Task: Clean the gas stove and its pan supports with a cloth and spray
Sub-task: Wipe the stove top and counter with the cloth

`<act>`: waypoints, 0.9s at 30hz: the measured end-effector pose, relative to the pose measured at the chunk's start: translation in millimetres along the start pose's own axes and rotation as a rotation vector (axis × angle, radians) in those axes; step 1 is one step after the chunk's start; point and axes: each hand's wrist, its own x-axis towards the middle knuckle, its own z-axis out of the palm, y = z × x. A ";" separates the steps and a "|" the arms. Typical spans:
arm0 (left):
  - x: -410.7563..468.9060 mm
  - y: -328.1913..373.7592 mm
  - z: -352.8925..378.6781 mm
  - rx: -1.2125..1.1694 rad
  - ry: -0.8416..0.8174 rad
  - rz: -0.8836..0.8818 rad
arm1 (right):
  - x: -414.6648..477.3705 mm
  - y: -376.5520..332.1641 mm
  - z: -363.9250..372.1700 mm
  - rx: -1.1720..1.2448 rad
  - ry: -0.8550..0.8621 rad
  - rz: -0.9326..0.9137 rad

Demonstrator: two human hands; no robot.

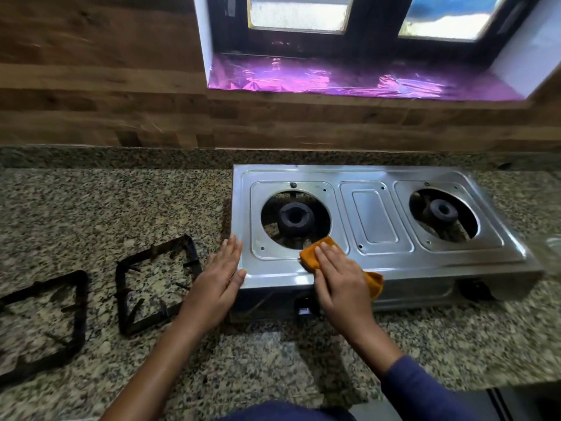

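Hands flat: right (340,278) presses cloth (311,250), left (221,278) seemingly touches stove (376,217).

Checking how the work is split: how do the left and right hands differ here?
The left hand is bare; the right hand has an orange cloth under it. The left hand rests on the stove's front left corner, while the right hand presses down beside the left burner opening. Both lie flat with straight fingers on the stove.
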 end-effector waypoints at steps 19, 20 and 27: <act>-2.9 -2.3 4.9 0.026 0.026 0.030 | 4.3 11.4 -7.6 -0.132 -0.125 0.020; -2.9 -2.7 5.3 0.019 0.030 0.032 | 5.8 2.8 -4.9 -0.130 -0.141 -0.009; -1.2 -7.3 8.1 0.010 0.042 0.033 | 44.8 -65.9 30.7 -0.093 -0.295 -0.290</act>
